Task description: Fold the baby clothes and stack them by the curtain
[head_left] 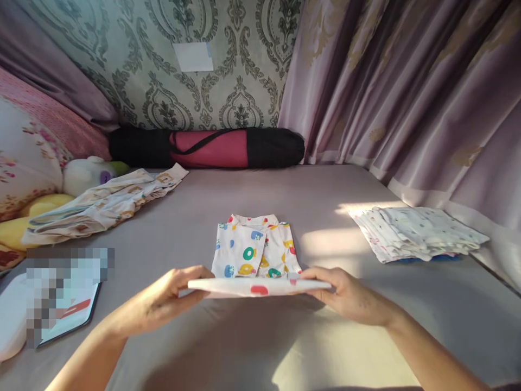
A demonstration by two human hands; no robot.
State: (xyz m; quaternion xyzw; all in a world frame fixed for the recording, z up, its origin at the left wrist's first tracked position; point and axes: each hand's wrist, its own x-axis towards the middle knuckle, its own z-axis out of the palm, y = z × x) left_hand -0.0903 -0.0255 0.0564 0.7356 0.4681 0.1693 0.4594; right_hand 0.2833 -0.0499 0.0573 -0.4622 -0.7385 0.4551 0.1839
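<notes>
A white garment [248, 247] printed with colourful shapes lies on the grey bed sheet, its sides folded inward and its neck end pointing away from me. Its near part is lifted and bent into a level fold. My left hand [179, 293] pinches the left end of that fold between thumb and fingers. At the right end, my right hand [345, 293] grips the fold in the same way. Both hands are raised a little over the sheet, and the fabric between them hides some of the garment.
A stack of folded cloths [419, 233] sits at the right. Crumpled patterned clothing [109, 203] and soft toys [87, 175] lie at the left, above a tablet [77, 309]. A black and red roll bag [211, 147] rests along the wall.
</notes>
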